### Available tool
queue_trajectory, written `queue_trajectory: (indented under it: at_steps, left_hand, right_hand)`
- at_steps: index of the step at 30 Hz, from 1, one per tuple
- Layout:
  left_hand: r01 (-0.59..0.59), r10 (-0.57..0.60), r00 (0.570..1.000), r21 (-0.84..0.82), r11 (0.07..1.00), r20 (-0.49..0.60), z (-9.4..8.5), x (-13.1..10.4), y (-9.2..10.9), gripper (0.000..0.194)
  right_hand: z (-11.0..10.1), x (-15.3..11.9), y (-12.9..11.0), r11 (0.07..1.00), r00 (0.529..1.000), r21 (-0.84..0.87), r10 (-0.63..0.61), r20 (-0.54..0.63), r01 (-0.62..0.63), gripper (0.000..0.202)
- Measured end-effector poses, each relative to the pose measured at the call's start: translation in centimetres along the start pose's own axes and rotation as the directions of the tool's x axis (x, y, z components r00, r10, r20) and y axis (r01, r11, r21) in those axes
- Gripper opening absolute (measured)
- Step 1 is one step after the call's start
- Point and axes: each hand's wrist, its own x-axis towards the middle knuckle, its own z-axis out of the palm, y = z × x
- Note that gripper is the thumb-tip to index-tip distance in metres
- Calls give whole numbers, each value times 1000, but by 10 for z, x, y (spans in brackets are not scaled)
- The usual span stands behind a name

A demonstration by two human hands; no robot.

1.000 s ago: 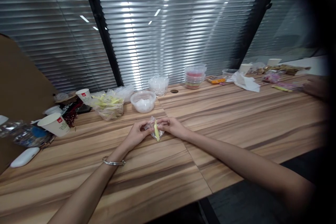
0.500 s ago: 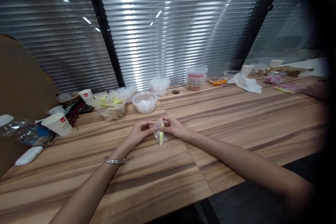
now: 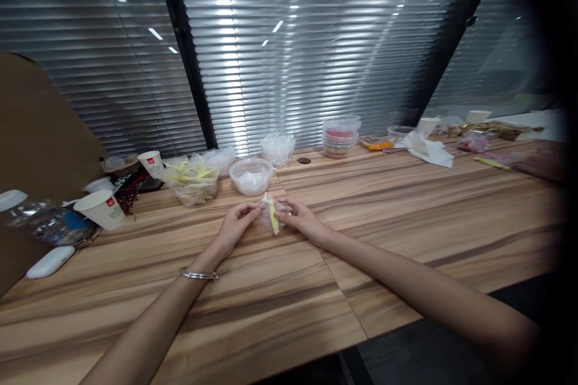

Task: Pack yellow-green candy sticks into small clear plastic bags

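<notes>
Between my hands is a small clear plastic bag (image 3: pixel 264 220) with a slim yellow-green stick (image 3: pixel 273 216) inside; its exact kind is too small to make out. My left hand (image 3: pixel 235 224) pinches the bag's left side. On the other side, my right hand (image 3: pixel 303 221) grips the bag and the stick with thumb and fingers. Just beyond them stands a clear round tub (image 3: pixel 251 175) with white contents. Left of that tub, a clear bowl (image 3: pixel 192 192) is heaped with similar yellow-green pieces in bags.
Paper cups (image 3: pixel 100 209), a plastic bottle (image 3: pixel 49 222) and a white case (image 3: pixel 50 261) lie at left. Stacked tubs (image 3: pixel 340 138), an orange packet (image 3: pixel 377 144) and white tissue (image 3: pixel 428 149) line the back. At far right, another person's blurred hand (image 3: pixel 539 162) rests near a yellow-green stick (image 3: pixel 491 163).
The bag and its stick have risen slightly away from me, and the stick leans more to the left at its top. Both hands keep hold of the bag.
</notes>
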Motion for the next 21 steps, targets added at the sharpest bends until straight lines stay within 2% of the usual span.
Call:
queue_trajectory:
  at_steps: [3,5,8,11,14,21]
  left_hand:
    - [-1,3,999,-26,1000,47,0,1,-3,32]
    - [2,-1,1000,-55,998,23,0,1,-4,32]
    - [-7,7,1000,-14,1000,-5,-1,0,-4,28]
    - [-27,26,999,51,998,19,-1,-1,-1,26]
    - [-30,29,999,47,998,32,-1,-2,2,25]
    - [14,-10,997,-51,999,78,2,-3,3,33]
  right_hand:
    - [-1,-1,-3,997,1000,-79,22,-4,-22,33]
    - [-1,-1,-3,995,999,-92,34,13,-33,29]
    - [-2,-2,-3,997,999,-77,32,23,-30,30]
    - [-3,-2,-3,995,999,-93,32,19,-30,31]
    - [-4,-3,-3,991,999,-132,43,34,-38,33]
    - [-1,-2,-2,981,997,-186,-37,64,49,31]
